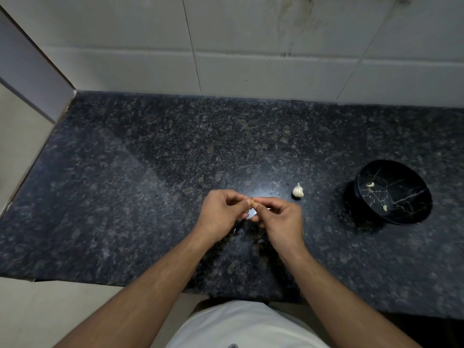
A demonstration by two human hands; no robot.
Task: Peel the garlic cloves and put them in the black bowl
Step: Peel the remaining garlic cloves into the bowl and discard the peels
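- Left hand (221, 212) and right hand (281, 219) meet above the desk (150, 172), each grip narrow, fingertips pinching one small clove (253, 204) between them.
- Garlic bulb (298, 190) sits on the desk just right of the hands.
- Black bowl (394, 192) stands well right, holding two peeled cloves (384, 208).

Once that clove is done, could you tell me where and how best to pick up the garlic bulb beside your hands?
Probably from above, pinching the garlic bulb across its rounded body: it sits free on the counter with its pointed tip tilted away, too narrow to hold.
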